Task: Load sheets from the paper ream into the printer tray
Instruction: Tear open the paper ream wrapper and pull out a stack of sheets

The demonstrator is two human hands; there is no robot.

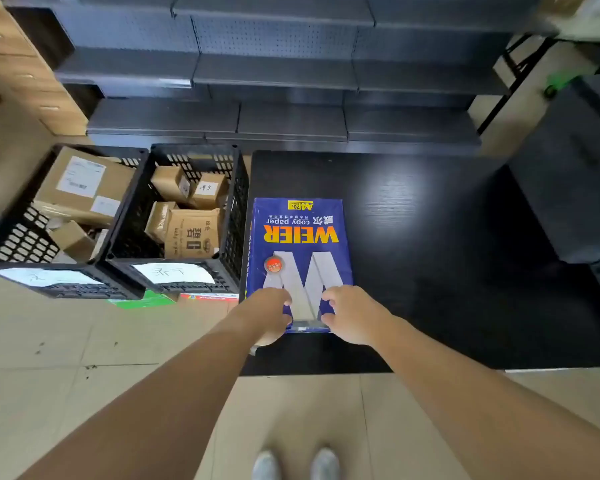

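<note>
Evidently at the opening step, both hands, left (269,311) and right (352,315), have fingers curled on the near end of the wrapped ream (300,251) at twelve o'clock on the tabletop (430,237); tearing the wrapper comes next, printer tray unseen.

Both my bare arms reach forward and down, side by side, forearms angled slightly inward so the hands end up near each other but apart. My left hand (271,313) lies palm down with its fingers (286,301) curled under at the tips, thumb tucked low beneath. My right hand (352,315) mirrors it, knuckles up, fingers bent inward toward the left hand, thumb lower.
</note>
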